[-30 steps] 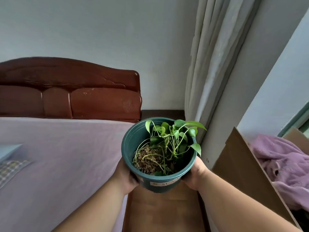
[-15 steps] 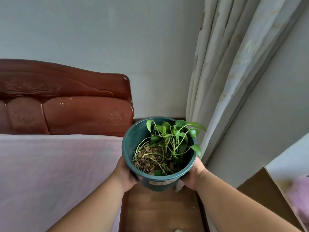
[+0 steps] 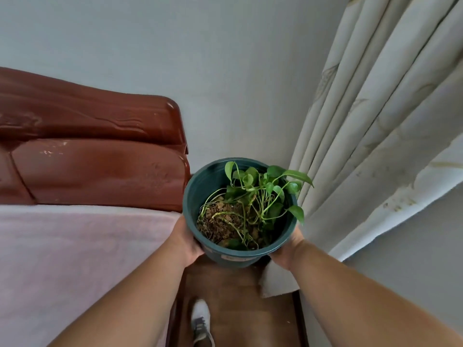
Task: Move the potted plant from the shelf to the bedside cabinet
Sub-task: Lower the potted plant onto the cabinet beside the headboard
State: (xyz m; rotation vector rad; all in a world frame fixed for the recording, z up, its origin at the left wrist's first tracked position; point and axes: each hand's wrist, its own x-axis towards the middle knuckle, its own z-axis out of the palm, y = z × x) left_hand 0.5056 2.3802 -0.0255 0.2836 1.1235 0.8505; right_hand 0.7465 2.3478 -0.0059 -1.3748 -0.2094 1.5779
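Stretching away to the left of both hands, the bed (image 3: 75,259) lies under a pale pink cover, and its glossy reddish-brown headboard (image 3: 95,156) rises beyond it, past the left forearm. To the right of the hands a cream curtain (image 3: 375,146) hangs in long folds, its lower edge falling just beside the right wrist. Beneath the hands and forearms runs a dark brown wooden surface (image 3: 238,296); whether it is the cabinet top or the floor cannot be told. A grey and white shoe (image 3: 200,324) shows on it, between the two forearms and nearer the body.

Between the hands sits the potted plant (image 3: 240,211): a dark green round pot, upright, with brown soil and thin stems bearing small green leaves that lean toward the curtain. The left hand (image 3: 186,240) is wrapped around the pot's left wall below the rim, and the right hand (image 3: 288,249) presses its right wall, so both hands grip the pot. Whether its base touches the wood below is not visible.
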